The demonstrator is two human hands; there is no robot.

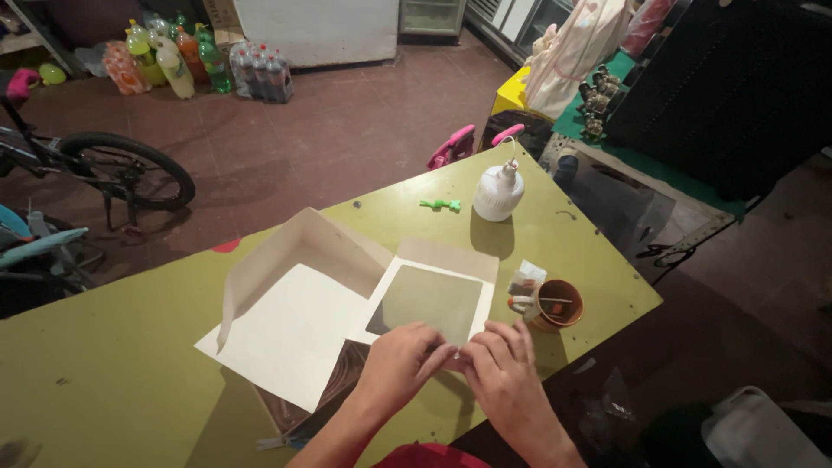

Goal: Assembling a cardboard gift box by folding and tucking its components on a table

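An unfolded white cardboard box (pixel 295 321) lies flat on the olive-green table (pixel 113 364), one side flap standing up. Its lid panel (pixel 431 299) has a clear window through which the table shows. My left hand (pixel 400 360) and my right hand (pixel 507 373) meet at the near edge of that window panel, fingertips pressing down on the cardboard. Whether either hand pinches the edge I cannot tell. A dark shiny sheet (pixel 334 386) sticks out from under the box near my left forearm.
A brown mug (pixel 555 303) with a small white packet beside it stands right of the box. A white plastic bottle (pixel 498 191) and a small green object (pixel 442 205) sit at the table's far end. A bicycle (pixel 104 169) and drink bottles (pixel 208 65) are on the floor beyond.
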